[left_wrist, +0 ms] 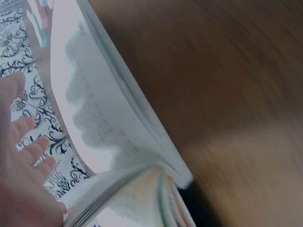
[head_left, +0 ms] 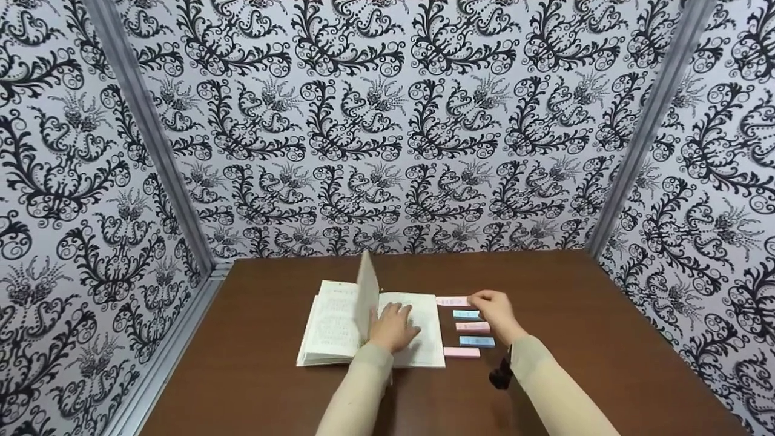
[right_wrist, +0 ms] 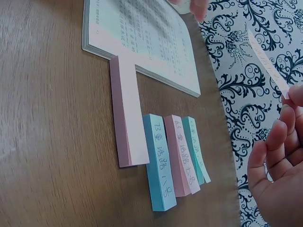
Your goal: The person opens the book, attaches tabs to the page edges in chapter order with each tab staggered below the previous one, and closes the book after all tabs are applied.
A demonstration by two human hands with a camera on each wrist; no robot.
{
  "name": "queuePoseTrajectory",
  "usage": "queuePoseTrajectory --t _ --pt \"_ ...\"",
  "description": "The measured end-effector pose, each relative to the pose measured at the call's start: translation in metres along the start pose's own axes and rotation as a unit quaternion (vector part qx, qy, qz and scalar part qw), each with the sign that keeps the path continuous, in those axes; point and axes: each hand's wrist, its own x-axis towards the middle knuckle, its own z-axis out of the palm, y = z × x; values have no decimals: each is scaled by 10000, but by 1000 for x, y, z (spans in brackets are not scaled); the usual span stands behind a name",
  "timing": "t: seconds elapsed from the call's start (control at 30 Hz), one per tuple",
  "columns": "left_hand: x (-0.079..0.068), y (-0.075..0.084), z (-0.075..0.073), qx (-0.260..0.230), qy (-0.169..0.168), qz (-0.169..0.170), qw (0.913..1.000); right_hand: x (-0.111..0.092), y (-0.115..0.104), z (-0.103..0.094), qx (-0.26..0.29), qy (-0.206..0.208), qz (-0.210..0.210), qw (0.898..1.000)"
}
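Observation:
An open book point(head_left: 427, 348) lies on the table, with a thick section of pages point(head_left: 367, 290) standing upright at its middle. My left hand point(head_left: 390, 329) rests on the right-hand page, fingers spread; the left wrist view has the raised pages beside the palm. Between thumb and fingertips, my right hand point(head_left: 496, 312) pinches a pale pink sticky note strip point(right_wrist: 268, 64) with handwriting on it. In the head view, the strip's far end is by the book's upper right edge. Whether it touches the page, I cannot tell.
Several sticky note pads lie right of the book: a plain pink pad point(right_wrist: 131, 118), a blue pad point(right_wrist: 161, 165), a second pink pad point(right_wrist: 183, 156) and a teal pad point(right_wrist: 195, 149), the last three handwritten. A patterned wall point(head_left: 393, 181) rises behind the brown table point(head_left: 272, 399).

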Motion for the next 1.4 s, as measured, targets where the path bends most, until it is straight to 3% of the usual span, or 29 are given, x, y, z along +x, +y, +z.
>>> queuePoseTrajectory --t 0.17,0.43,0.6,0.73,0.87,1.1,1.23,1.4 --pt "3 -15 0 38 -81 -359 9993 5 0 2 -16 25 80 10000" --pt "-2 -38 7 9 22 -601 9982 7 11 12 -68 20 74 9999" --pt "3 -35 6 -131 -28 -803 9967 12 13 16 -55 30 300 9995" --pt "12 -32 15 -43 -149 -881 9960 16 13 17 -172 -36 594 9981" --pt "18 -30 19 291 -125 -760 9966 21 12 20 -353 -99 676 9970" --pt "21 -27 11 768 42 -278 9967 36 14 27 -547 -9 584 9968" --pt "21 -28 9 825 -101 -83 9965 43 17 31 -555 -112 598 9966" --pt "26 -30 18 776 -129 -29 9969 47 23 33 -799 -92 524 9954"
